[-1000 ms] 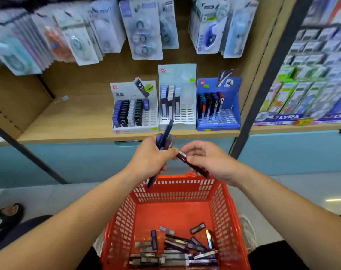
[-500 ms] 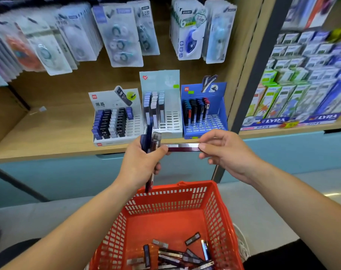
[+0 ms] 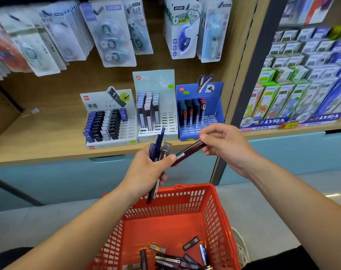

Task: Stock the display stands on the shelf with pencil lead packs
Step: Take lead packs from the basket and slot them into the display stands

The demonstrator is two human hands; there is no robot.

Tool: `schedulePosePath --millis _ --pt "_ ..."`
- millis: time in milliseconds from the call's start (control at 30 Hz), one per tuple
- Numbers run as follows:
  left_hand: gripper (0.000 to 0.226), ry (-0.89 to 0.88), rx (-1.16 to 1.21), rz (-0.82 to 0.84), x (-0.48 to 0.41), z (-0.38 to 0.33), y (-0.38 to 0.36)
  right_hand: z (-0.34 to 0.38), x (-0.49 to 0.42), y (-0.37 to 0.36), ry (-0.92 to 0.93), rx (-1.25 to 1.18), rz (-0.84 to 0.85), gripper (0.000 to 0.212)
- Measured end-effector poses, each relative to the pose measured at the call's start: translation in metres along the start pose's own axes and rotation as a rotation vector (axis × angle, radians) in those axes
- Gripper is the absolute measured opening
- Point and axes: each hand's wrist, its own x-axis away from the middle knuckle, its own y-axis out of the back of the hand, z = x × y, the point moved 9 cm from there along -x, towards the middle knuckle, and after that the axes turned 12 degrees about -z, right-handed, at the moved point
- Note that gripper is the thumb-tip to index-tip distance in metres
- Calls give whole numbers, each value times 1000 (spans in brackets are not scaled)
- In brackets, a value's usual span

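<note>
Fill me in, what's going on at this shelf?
A person is stocking pencil lead packs. The left hand grips a bundle of packs; the right hand pinches one dark red pack by its end, not yet slotted. The three display stands on the shelf are partly filled, and more packs lie in the red basket below.

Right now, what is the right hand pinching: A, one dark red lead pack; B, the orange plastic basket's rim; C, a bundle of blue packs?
A: the right hand pinches one slim dark red lead pack by its end; the left hand grips the bundle of packs.
</note>
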Motion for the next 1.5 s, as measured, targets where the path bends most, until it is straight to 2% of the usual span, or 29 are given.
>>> schedulePosePath --millis 133,267,433,567,700,833,967,1133,1367,1500 --pt "27 19 45 26 1 -2 -7 8 7 -4 30 -15 52 15" --pt "19 -18 29 -41 2 -1 -13 14 9 -1 63 -48 36 32" --pt "23 -41 46 -24 3 -3 -34 9 4 12 -43 -189 -21 22" --pt "18 -55 43 16 -5 -2 -56 11 -11 21 -26 0 -4 12" --pt "13 -69 36 26 -26 4 -80 28 -44 26 139 228 41 14" --pt "16 -62 -34 -30 -65 21 -86 35 -84 45 292 387 -111 27" --pt "14 -116 -162 -88 -107 35 -77 32 -116 55 442 501 -271 24" --pt "15 -172 -232 -61 -133 41 -81 27 -124 43 587 544 -389 21" --pt "15 -151 -214 -29 -145 49 -83 17 -134 29 679 697 -383 16" --pt "16 -137 -189 -13 -150 51 -80 13 -133 28 670 701 -372 16"
